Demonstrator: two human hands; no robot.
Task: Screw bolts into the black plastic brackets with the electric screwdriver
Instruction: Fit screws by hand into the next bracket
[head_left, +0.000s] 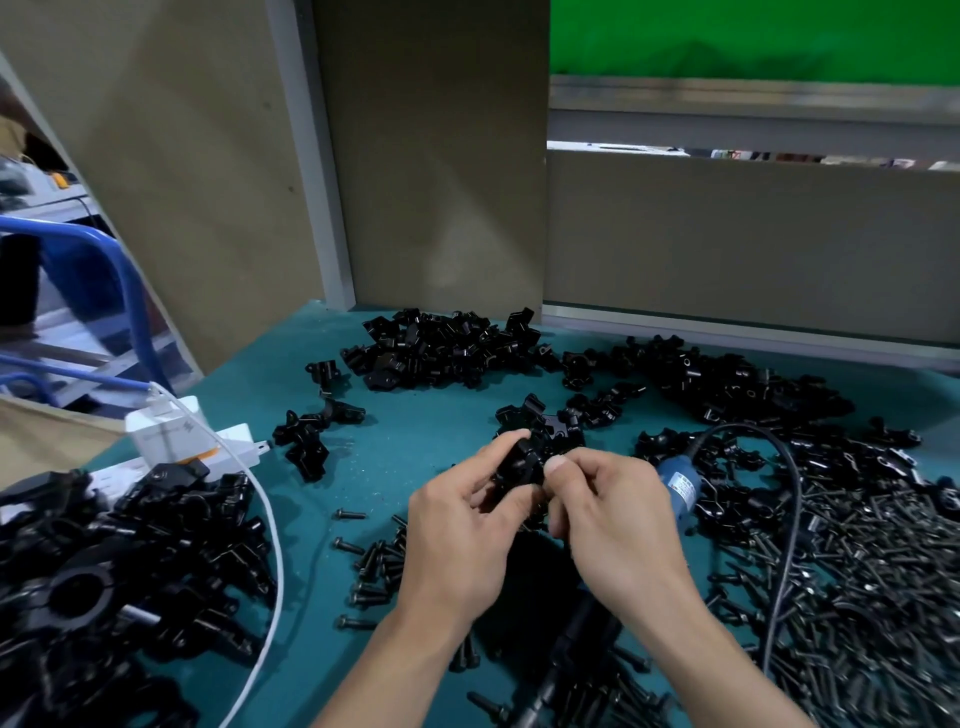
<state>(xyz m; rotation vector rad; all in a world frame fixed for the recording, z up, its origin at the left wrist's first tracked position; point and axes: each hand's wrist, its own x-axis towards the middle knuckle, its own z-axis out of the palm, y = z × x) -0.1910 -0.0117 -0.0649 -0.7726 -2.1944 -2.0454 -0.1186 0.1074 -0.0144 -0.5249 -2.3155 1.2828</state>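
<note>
You look to be seating a bolt by hand before driving it, so line its shank squarely with the hole in the black plastic bracket (519, 467) and give it a first turn with your fingers; a bolt started crooked is likely to bind once the driver spins it. Keep the bracket steady and low over the teal bench mat (415, 431), so a dropped bolt lands among the loose black bolts (374, 566) just in front of you rather than in the big heap of dark bolts (857, 571) on the right. The blue-bodied electric screwdriver (680, 486) lies on the mat just behind your right hand, its black cable (789, 519) looping away, so it is close to reach. Your left hand (462, 530) curls round the bracket's left side, thumb on top and fingers underneath, holding it above the mat. Your right hand (618, 525) pinches at the bracket's right edge between thumb and forefinger, the other fingers tucked in; whether a bolt sits inside that pinch is hidden.
</note>
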